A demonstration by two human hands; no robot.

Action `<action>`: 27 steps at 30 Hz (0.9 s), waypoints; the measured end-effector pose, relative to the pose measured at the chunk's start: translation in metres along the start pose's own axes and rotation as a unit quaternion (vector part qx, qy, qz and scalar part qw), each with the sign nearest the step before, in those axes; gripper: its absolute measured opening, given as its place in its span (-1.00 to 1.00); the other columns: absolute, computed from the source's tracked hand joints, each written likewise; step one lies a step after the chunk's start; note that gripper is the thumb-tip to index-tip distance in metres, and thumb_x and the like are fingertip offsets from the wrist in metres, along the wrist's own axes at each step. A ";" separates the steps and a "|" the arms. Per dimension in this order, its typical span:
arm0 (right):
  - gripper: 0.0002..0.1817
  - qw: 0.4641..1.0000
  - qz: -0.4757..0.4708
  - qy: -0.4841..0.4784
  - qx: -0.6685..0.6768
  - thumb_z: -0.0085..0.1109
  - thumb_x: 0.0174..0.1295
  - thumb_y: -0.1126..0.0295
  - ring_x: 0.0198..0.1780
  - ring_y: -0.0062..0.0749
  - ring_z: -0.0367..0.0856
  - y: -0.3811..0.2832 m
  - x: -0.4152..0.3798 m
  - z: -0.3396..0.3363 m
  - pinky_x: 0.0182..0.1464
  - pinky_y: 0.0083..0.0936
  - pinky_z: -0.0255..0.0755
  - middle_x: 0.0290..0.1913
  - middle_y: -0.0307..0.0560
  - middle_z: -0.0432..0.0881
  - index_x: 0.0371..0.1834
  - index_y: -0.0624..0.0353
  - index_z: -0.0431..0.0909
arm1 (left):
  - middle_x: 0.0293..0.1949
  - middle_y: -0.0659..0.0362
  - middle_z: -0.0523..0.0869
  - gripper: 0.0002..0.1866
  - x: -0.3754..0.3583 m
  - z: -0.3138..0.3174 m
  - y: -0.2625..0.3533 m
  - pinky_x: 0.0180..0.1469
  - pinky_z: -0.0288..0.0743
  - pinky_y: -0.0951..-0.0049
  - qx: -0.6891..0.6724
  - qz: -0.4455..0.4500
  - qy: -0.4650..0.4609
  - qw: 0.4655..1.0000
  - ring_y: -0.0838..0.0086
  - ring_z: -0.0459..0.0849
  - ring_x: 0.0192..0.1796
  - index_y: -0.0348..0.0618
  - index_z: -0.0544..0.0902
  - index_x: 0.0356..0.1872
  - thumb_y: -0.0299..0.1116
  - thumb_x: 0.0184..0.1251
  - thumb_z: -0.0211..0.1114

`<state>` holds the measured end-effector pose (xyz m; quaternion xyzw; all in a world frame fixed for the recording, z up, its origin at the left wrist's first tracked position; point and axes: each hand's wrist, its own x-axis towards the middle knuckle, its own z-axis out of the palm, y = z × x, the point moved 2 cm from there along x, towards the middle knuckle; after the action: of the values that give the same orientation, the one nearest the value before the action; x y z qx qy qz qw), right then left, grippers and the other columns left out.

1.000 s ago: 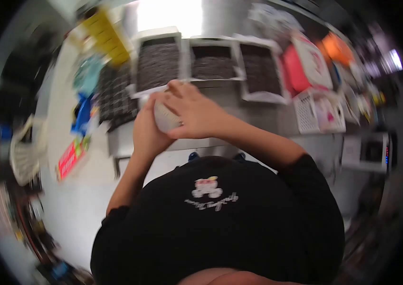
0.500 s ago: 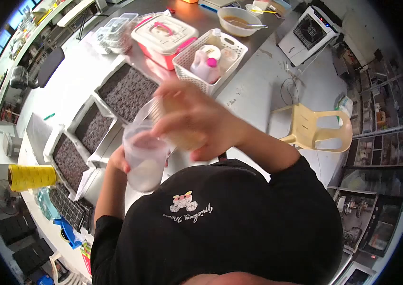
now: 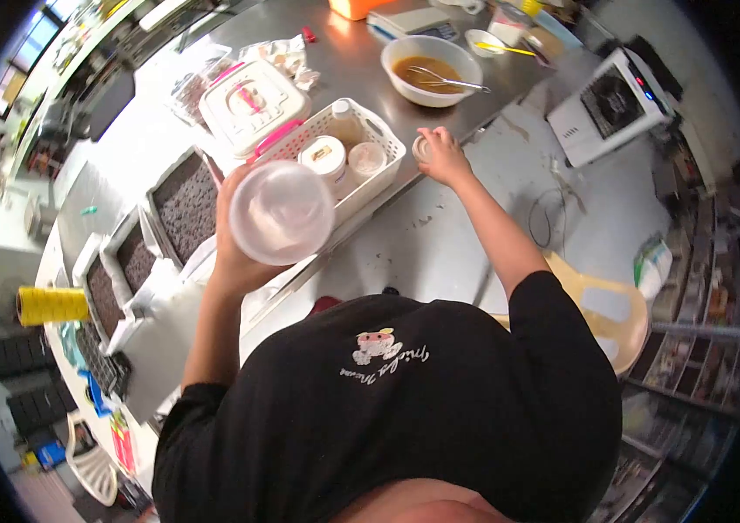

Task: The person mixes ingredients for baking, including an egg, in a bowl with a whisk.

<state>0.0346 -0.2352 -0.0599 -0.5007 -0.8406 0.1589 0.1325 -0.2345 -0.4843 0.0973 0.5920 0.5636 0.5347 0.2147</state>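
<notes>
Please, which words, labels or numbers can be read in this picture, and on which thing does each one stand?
No text can be read with certainty.
Shirt: white cursive script under a small cartoon logo, too distorted to read.
Jar lid in the basket: label too small.
Pink-and-white box: lid mark blurred.

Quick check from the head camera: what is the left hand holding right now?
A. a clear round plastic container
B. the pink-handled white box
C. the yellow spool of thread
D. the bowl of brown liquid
A: the left hand grips a clear round plastic container raised above the counter, while the right hand rests on a small round lid at the steel table's edge.
</notes>
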 end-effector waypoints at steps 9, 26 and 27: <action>-0.27 0.986 -0.108 0.044 0.121 0.09 -0.03 0.42 0.33 0.04 0.13 0.010 0.110 0.021 0.32 -0.20 0.09 0.34 0.05 0.09 0.32 -0.02 0.12 | 0.04 -0.09 0.46 -0.11 0.123 0.040 -0.013 0.15 0.35 0.19 0.120 0.289 0.026 0.950 0.10 0.45 0.15 -0.20 0.31 0.11 -0.31 -0.37 0.62; -0.37 0.812 -0.490 0.276 0.157 0.42 -0.24 0.31 0.19 -0.12 0.35 0.025 0.218 -0.214 0.22 -0.31 0.24 0.12 -0.04 0.40 0.02 0.02 0.42 | 0.23 -0.02 0.32 -0.22 0.284 0.184 0.012 0.20 0.29 0.17 0.272 0.162 0.043 0.948 0.08 0.39 0.20 -0.17 0.27 0.23 -0.49 -0.11 0.42; -0.36 0.809 -0.498 0.277 0.143 0.42 -0.26 0.33 0.19 -0.12 0.35 0.039 0.227 -0.220 0.22 -0.31 0.24 0.12 -0.06 0.40 0.02 0.02 0.42 | 0.19 0.01 0.36 -0.24 0.290 0.192 0.009 0.20 0.30 0.28 0.176 0.129 0.085 0.972 0.28 0.38 0.21 -0.19 0.24 0.26 -0.55 -0.04 0.37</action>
<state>0.0449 0.0121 0.1404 -0.0120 -0.8700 0.0442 0.4909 -0.1231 -0.1601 0.1535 0.6408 0.5835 0.4988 -0.0122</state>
